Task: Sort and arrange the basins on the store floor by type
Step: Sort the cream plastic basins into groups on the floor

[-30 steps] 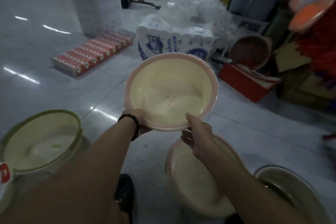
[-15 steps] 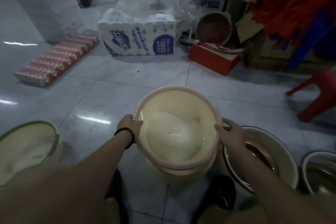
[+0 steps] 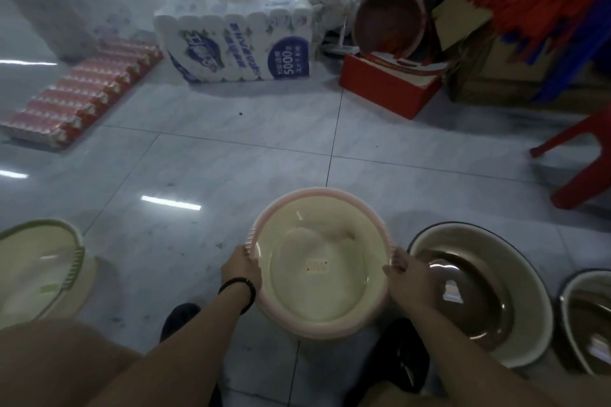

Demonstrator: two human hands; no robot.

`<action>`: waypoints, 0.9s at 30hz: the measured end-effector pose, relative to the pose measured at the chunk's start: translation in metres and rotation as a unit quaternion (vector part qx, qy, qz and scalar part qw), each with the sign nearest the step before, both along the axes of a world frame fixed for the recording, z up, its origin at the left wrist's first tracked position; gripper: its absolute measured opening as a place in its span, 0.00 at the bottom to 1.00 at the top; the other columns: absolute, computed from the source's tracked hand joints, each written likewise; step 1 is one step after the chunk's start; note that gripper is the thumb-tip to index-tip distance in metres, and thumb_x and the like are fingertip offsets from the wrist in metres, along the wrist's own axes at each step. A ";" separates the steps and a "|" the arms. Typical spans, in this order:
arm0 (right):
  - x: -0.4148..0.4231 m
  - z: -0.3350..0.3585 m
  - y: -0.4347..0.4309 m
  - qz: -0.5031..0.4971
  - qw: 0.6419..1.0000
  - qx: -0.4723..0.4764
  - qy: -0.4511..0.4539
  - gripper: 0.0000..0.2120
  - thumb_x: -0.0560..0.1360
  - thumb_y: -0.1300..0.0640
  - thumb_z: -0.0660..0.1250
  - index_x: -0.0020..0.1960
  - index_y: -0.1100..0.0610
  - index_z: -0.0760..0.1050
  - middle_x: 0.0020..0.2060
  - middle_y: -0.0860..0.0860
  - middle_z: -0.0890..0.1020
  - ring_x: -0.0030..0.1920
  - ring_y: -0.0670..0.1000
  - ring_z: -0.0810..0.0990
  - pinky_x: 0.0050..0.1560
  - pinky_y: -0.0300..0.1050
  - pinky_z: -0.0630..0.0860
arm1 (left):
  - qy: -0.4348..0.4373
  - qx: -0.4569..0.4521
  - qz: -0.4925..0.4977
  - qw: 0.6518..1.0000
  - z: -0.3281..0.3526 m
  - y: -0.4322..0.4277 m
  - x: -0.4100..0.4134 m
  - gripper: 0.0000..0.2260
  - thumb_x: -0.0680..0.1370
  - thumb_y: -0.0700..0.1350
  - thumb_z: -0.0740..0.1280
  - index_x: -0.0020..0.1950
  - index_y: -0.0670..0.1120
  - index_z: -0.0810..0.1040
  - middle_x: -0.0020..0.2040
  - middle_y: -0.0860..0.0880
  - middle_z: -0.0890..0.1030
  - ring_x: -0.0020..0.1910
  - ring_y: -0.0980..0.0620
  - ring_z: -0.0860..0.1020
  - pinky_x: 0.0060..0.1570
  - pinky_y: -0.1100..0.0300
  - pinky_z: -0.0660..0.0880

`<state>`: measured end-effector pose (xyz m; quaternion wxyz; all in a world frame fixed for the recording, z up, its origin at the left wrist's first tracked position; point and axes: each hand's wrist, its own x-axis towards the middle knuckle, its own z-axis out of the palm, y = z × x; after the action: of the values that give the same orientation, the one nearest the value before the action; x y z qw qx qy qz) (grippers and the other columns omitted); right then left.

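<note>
- Our left hand [image 3: 243, 269] reaches forward and down, arm nearly straight, a dark wristband [image 3: 239, 291] on the wrist. Its fingers curl over the left side of the rim of the pink-rimmed basin [image 3: 314, 294] and grip it.
- Our right hand [image 3: 408, 281] comes in from the other side, back of the hand up. Its fingers are clamped on the right side of the same rim, opposite the left hand.
- The pink-rimmed basin sits low between our two hands, mouth up and nearly level. It is round, cream inside, with a ribbed pale pink rim and a small reddish mark on its bottom. A second rim shows just beneath its near edge; we cannot tell whether it rests fully on the basin below.
- Left of the pink-rimmed basin, well apart, stands a green-rimmed basin [image 3: 36, 271], also cream inside.
- Just right of the pink-rimmed basin stands a white enamel basin [image 3: 479, 301] with a dark rim line and a brownish inside. A second enamel basin [image 3: 588, 317] lies beyond it at the frame's edge.
- Far beyond the pink-rimmed basin, a brown basin [image 3: 388, 20] leans tilted over a red box [image 3: 386, 89].
</note>
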<state>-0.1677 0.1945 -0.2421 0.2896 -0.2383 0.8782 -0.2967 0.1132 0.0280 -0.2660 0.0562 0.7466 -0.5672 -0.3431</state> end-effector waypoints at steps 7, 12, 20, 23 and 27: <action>0.001 -0.021 -0.010 -0.008 0.998 0.056 0.023 0.17 0.76 0.57 0.77 0.65 0.55 0.84 0.55 0.57 0.88 0.58 0.62 0.85 0.60 0.52 0.78 | -0.001 0.010 0.016 1.000 -0.023 -0.004 0.001 0.08 0.83 0.43 0.61 0.58 0.47 0.77 0.52 0.43 0.82 0.47 0.43 0.79 0.50 0.51 0.79; 0.023 -0.010 -0.035 0.048 0.980 0.140 0.130 0.24 0.73 0.50 0.75 0.66 0.54 0.76 0.60 0.57 0.81 0.59 0.63 0.81 0.58 0.57 0.81 | -0.003 0.076 -0.053 0.996 0.002 -0.018 0.019 0.19 0.84 0.56 0.60 0.67 0.45 0.76 0.62 0.42 0.81 0.57 0.41 0.80 0.53 0.50 0.80; 0.188 0.056 -0.131 0.222 0.970 -0.094 -0.034 0.05 0.78 0.59 0.71 0.53 0.53 0.80 0.42 0.49 0.83 0.43 0.53 0.83 0.37 0.42 0.75 | -0.017 0.168 -0.110 0.980 0.179 -0.062 0.140 0.23 0.83 0.59 0.62 0.71 0.47 0.75 0.62 0.48 0.82 0.53 0.45 0.85 0.55 0.44 0.83; 0.282 0.071 -0.151 0.274 0.936 -0.089 -0.200 0.08 0.79 0.57 0.74 0.57 0.57 0.82 0.44 0.54 0.86 0.42 0.57 0.87 0.42 0.51 0.84 | -0.050 0.074 -0.108 0.990 0.242 -0.056 0.207 0.20 0.83 0.59 0.62 0.68 0.49 0.78 0.61 0.49 0.83 0.52 0.46 0.85 0.55 0.45 0.83; 0.392 0.083 -0.165 0.322 0.884 -0.030 -0.338 0.04 0.83 0.58 0.70 0.55 0.57 0.81 0.48 0.60 0.87 0.46 0.59 0.88 0.49 0.55 0.86 | -0.170 -0.038 -0.112 0.978 0.280 -0.044 0.308 0.18 0.83 0.59 0.62 0.66 0.52 0.81 0.64 0.49 0.81 0.58 0.45 0.80 0.60 0.51 0.76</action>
<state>0.2238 0.0290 -0.1586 0.6411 -0.4017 0.5927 -0.2762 0.4215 -0.0164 0.0140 -0.0515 0.7229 -0.6612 -0.1939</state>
